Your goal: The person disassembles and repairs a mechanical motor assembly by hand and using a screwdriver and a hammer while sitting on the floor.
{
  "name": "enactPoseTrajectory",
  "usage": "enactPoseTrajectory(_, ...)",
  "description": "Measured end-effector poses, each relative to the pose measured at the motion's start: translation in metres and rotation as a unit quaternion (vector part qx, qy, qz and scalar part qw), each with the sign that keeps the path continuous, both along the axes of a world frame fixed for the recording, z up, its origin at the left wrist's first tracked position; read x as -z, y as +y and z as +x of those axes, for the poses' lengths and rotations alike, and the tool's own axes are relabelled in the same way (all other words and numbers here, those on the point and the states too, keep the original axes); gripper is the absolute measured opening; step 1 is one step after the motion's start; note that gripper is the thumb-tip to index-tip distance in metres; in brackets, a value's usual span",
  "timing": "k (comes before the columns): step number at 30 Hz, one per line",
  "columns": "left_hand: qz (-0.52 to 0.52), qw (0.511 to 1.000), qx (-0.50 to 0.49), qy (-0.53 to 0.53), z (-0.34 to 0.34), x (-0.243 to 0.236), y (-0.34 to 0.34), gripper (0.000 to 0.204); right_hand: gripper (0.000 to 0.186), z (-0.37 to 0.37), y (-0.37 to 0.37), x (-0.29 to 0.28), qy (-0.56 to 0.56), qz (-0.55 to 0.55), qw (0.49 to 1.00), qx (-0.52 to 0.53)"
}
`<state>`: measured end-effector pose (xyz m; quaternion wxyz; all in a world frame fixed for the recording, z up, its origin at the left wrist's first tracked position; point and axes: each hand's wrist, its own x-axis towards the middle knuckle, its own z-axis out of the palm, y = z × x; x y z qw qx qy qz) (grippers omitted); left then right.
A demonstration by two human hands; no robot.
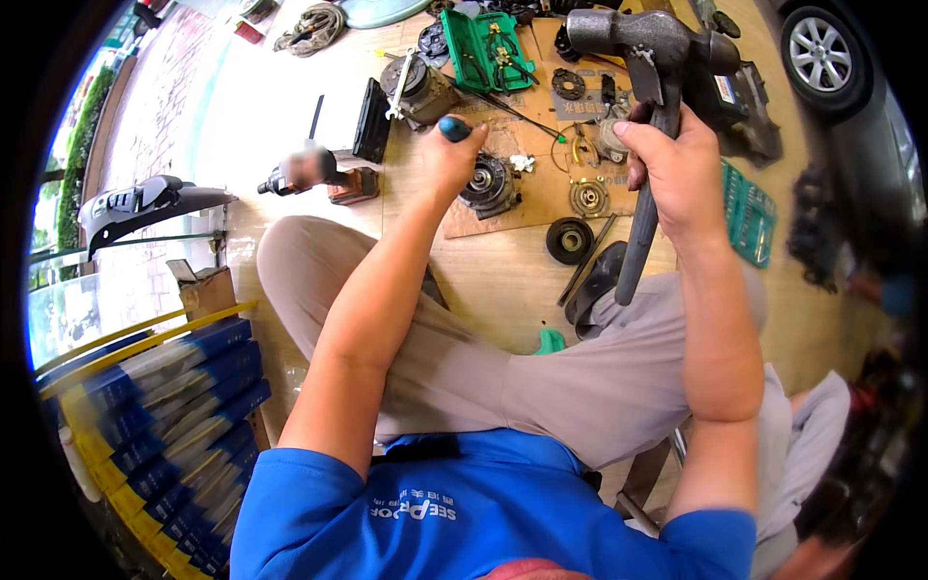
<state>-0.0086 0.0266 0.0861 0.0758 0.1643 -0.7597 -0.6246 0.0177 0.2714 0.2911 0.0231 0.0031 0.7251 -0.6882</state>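
Note:
My right hand (684, 174) grips a ball-peen hammer (643, 242) by its dark handle, with the steel head raised at the far end. My left hand (449, 166) is closed around a screwdriver-like tool with a rounded dark blue handle (454, 129); its shaft and tip are hidden. Just below and right of that hand stands a round metal machine part (489, 188) with a central hub. A flat ring-shaped disc (589, 198) rests farther right, and a black pulley (569, 240) lies nearer my legs.
Under the parts lies a cardboard sheet (536, 208). An open green tool case (483, 48) and a compressor-like unit (418, 89) with a wrench on it are farther off. To the left is a cordless power tool (309, 172); stacked blue-yellow boxes (184, 416) are lower left. A car wheel (822, 56) stands upper right.

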Motion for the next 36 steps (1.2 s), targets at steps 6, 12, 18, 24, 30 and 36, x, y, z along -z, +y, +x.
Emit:
enactPoseTrajectory(6, 0.028, 1.000, 0.004, 0.015, -0.002, 0.022, -0.011, 0.017, 0.013, -0.017, 0.002, -0.001, 0.013, 0.010, 1.000, 0.011)
enactPoseTrajectory(12, 0.051, 0.998, 0.022, 0.000, -0.006, 0.020, -0.010, 0.016, 0.011, -0.023, -0.011, -0.007, 0.036, 0.001, 0.999, -0.019)
enactPoseTrajectory(18, 0.033, 0.999, 0.014, -0.025, -0.004, 0.006, -0.004, 0.015, 0.011, -0.024, -0.027, -0.001, 0.008, 0.017, 0.999, -0.050)
enactPoseTrajectory(24, -0.030, 0.999, 0.030, -0.008, -0.003, -0.004, 0.002, 0.019, 0.016, -0.033, -0.034, 0.009, 0.081, 0.166, 0.979, -0.086)
enactPoseTrajectory(30, -0.094, 0.995, 0.034, -0.010, -0.005, -0.011, 0.008, 0.020, 0.022, -0.026, -0.063, -0.002, 0.149, 0.389, 0.905, -0.085)
enactPoseTrajectory(36, -0.019, 0.999, 0.042, 0.017, -0.007, -0.007, 0.010, 0.017, 0.019, -0.030, -0.075, -0.010, 0.261, 0.468, 0.830, -0.155)
